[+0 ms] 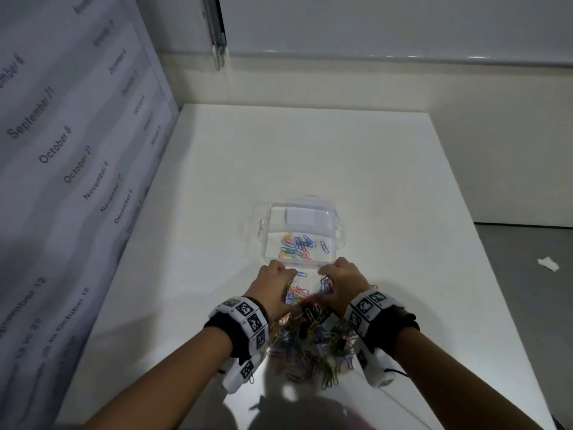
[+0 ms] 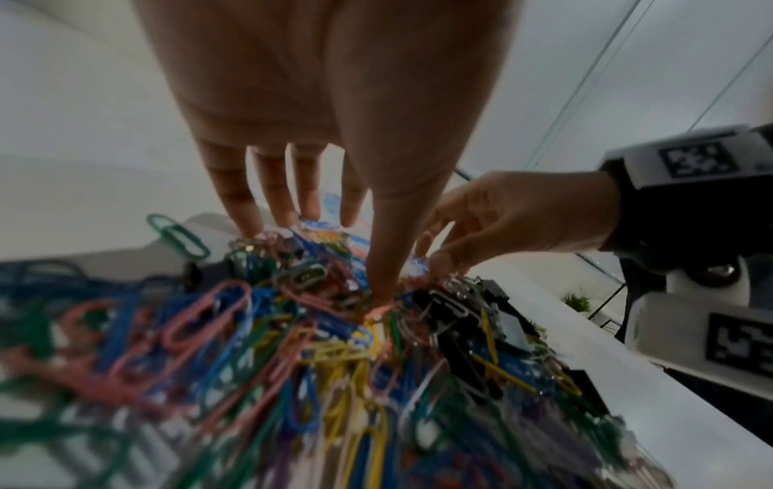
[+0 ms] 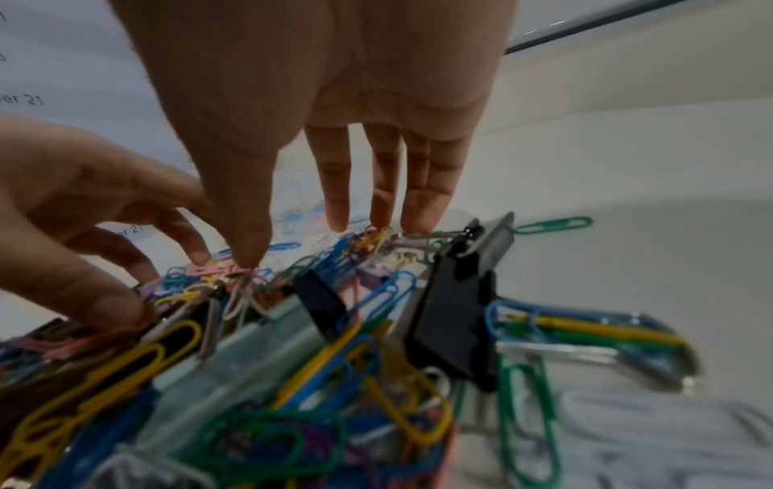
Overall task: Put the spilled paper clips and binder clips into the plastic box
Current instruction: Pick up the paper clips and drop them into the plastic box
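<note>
Clips [image 1: 305, 339] heaped at near table [image 1: 387, 169] edge; your left hand [image 1: 273, 285] and right hand [image 1: 341, 282], fingers spread, rake them; box [image 1: 299, 234] just beyond, long axis crosswise.

White table [image 1: 372, 169]. Clear plastic box [image 1: 339, 240] at centre, lid open toward 12 o'clock, coloured paper clips inside. At 6 o'clock from it, touching its near edge, a heap of paper clips [image 1: 310, 346] mixed with black binder clips [image 3: 456, 317].
</note>
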A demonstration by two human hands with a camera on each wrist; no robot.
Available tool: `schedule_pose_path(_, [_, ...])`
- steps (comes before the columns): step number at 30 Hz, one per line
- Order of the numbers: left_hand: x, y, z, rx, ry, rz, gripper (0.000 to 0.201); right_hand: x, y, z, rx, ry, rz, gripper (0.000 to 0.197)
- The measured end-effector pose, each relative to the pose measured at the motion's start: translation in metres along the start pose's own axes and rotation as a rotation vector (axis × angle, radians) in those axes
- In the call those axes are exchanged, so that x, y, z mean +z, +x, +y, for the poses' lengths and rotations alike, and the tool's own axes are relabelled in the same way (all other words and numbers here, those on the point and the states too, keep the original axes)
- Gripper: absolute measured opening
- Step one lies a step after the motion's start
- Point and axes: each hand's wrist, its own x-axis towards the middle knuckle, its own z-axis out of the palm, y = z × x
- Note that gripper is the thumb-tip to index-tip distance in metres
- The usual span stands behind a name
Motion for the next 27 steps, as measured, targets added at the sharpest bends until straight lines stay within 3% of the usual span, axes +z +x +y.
schedule_pose_path(2, [0.004,0.000,0.001,-0.013,-0.001,0.033,0.061,-0.002,0.000,-0.004,0.008,-0.005,-0.030,0.059])
schedule_pose_path(6, [0.008,0.003,-0.001,-0.055,-0.083,0.056,0.039,-0.006,0.004,-0.009,0.019,0.006,-0.090,0.027])
schedule_pose_path(12, [0.001,0.004,-0.008,-0.091,-0.247,0.111,0.010,-0.020,0.003,-0.003,0.048,0.099,0.000,0.012])
schedule_pose_path(16, [-0.003,0.004,-0.010,-0.188,-0.445,0.158,0.011,-0.040,0.004,-0.004,0.069,0.171,0.025,0.015])
schedule_pose_path(21, [-0.009,0.004,-0.010,-0.320,-0.880,0.117,0.018,-0.052,0.016,-0.014,0.057,0.360,0.090,0.013])
schedule_pose_path(27, [-0.020,0.000,-0.006,-0.373,-1.287,0.146,0.023,-0.054,0.038,-0.030,0.069,0.462,0.183,0.025])
